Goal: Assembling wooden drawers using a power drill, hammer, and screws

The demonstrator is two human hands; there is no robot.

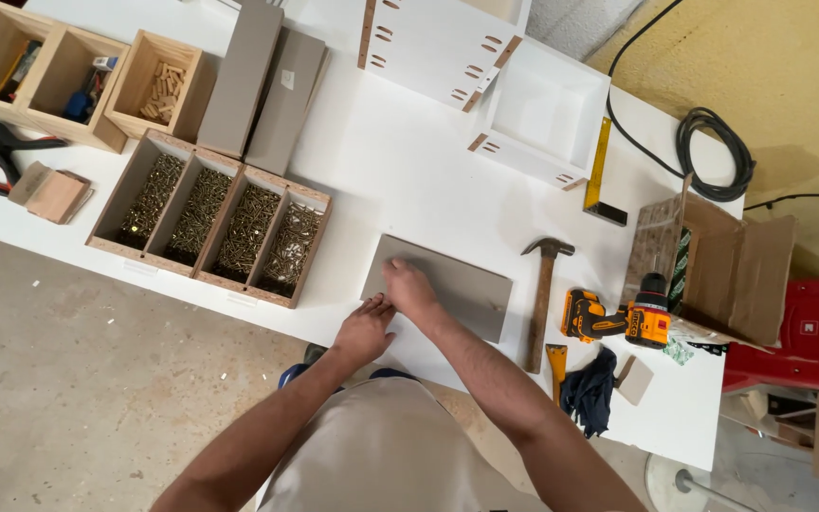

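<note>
With the right hand (409,289) pressed flat on the grey rectangular board (440,284) lying near the white worktable (400,161)'s six-o'clock edge and the left hand (364,330) loosely curled at its corner, gripping nothing, an uneven push could slide the board off.

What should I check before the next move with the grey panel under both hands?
1. Grey panel lies flat on the white table: ok.
2. Right hand presses on the panel: ok.
3. Left hand at the panel's near left corner: ok.
4. Hammer lies clear of the panel: ok.
5. Drill rests within reach on the right: ok.
6. Anything pinched between the fingers: cannot tell.
</note>
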